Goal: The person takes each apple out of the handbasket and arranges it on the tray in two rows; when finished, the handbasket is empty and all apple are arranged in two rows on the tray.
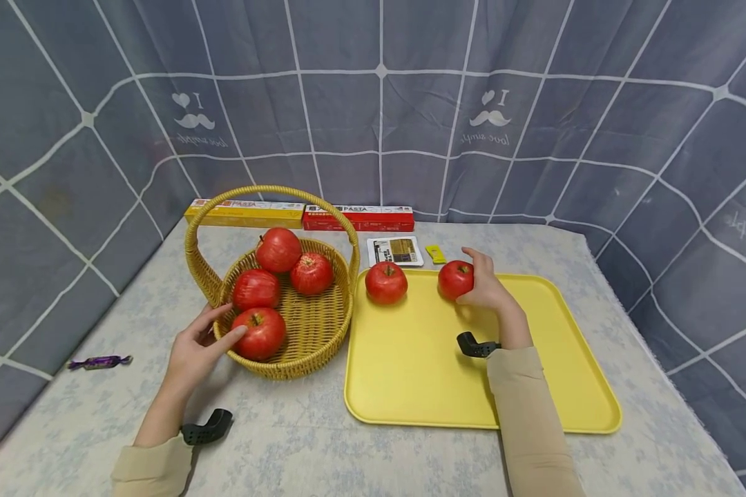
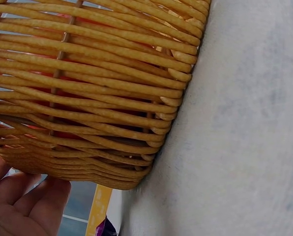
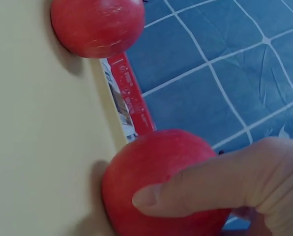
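My left hand (image 1: 195, 348) grips the left rim of a woven wicker basket (image 1: 313, 324), thumb over the edge beside a red apple (image 1: 260, 334). In the left wrist view its fingers (image 2: 43, 201) lie along the basket's outer wall (image 2: 87, 98). Several red apples sit inside the basket. Over on the yellow tray (image 1: 410, 373), my right hand (image 1: 486, 286) holds a red apple (image 1: 454, 279) near the back edge. The right wrist view shows the thumb pressed on that apple (image 3: 156, 162). Another apple (image 1: 386, 283) rests on the tray to its left.
Behind the basket lie a yellow pasta box (image 1: 249, 215) and a red pasta box (image 1: 359, 219). A white flat packet (image 1: 395, 251) and a small yellow packet (image 1: 436, 254) lie behind the tray. At far left is a purple wrapped candy (image 1: 99, 362). A grey curtain (image 1: 379, 117) hangs around the table.
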Tool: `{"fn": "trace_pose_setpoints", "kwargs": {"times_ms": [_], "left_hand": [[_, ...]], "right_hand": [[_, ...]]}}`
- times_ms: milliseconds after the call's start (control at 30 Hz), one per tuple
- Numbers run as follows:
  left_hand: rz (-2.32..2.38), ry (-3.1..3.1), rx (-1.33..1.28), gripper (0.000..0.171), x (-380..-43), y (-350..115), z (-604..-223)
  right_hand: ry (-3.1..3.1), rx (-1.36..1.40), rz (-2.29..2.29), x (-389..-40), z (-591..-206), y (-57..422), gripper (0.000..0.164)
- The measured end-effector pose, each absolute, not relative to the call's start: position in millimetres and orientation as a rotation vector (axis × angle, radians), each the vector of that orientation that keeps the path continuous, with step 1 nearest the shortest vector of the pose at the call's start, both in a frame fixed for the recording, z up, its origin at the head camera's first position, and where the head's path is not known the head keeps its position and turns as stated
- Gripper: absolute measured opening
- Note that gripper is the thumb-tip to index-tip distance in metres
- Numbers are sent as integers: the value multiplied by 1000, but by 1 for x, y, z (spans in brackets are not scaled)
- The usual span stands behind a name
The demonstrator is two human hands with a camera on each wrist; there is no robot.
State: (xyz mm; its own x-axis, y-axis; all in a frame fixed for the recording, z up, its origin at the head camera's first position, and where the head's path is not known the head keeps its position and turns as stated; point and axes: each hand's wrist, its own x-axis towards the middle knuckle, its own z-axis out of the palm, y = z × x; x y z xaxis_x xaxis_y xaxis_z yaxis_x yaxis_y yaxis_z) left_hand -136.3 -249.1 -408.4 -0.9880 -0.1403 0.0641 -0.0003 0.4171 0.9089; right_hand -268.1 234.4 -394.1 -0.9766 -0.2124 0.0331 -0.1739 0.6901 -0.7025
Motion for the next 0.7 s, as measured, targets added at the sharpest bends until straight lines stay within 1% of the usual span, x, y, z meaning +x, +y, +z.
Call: {"fn": "trace_pose_setpoints", "kwargs": {"times_ms": [167, 300, 400, 533, 600, 700], "left_hand": [[-1625, -2531, 126, 65, -136, -250, -409], [-1632, -2527, 124, 65, -137, -250, -409], [-1632, -2529, 129, 65, -137, -249, -408], [-1630, -2529, 134, 65, -136, -249, -408], [-1629, -2531, 130, 65, -136, -249, -407], [-1624, -2535, 124, 65, -136, -249, -407]], "right_hand": [[2922, -299, -1134, -254, -366, 227, 95], [2982, -395, -1366, -236, -338, 213, 80], [2977, -565, -1708, -223, -324, 188, 64], [2787, -908, -2095, -200, -313, 138, 48], [2659, -1043, -2151, -188, -311, 113, 43], [2504, -1144, -2083, -174, -315, 83, 40]]}}
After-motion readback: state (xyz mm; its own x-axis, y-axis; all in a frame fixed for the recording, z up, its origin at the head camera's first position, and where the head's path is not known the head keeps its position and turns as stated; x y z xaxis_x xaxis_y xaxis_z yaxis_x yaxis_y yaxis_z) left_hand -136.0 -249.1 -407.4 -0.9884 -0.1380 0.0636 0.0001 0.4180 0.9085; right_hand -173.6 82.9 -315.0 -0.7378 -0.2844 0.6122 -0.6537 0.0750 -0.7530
